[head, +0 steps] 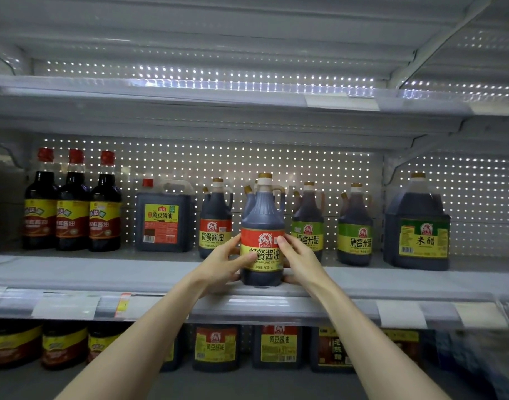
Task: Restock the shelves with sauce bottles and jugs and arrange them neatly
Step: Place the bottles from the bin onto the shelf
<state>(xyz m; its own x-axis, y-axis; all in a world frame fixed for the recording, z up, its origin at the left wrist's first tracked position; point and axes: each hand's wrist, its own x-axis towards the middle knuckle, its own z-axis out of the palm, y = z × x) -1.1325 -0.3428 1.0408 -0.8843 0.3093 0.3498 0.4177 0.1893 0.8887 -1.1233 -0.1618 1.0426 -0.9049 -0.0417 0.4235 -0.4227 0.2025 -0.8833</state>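
the left grip [224, 262] and the right grip [301, 255] hold a soy sauce jug [262, 215] between them, one on each side of its red and yellow label. both are curled round the jug: the left thumb lies across the yellow part of the label, and the right fingers wrap the opposite edge. the jug stands upright at the front edge of the middle shelf [103, 272]; whether its base rests there or hangs just above cannot be told.

directly behind the grips a second jug of the same shape is mostly hidden. just left of the left grip and further back stands a matching jug [215, 220]. beyond it are a square jug [163, 217] and three tall bottles [72, 203] with red caps. right of the right grip stand two green-labelled vinegar jugs [355, 226], then a large vinegar jug [417, 223] well apart. below the forearms, the lower shelf holds more jugs [277, 346] behind a price strip [400, 313].
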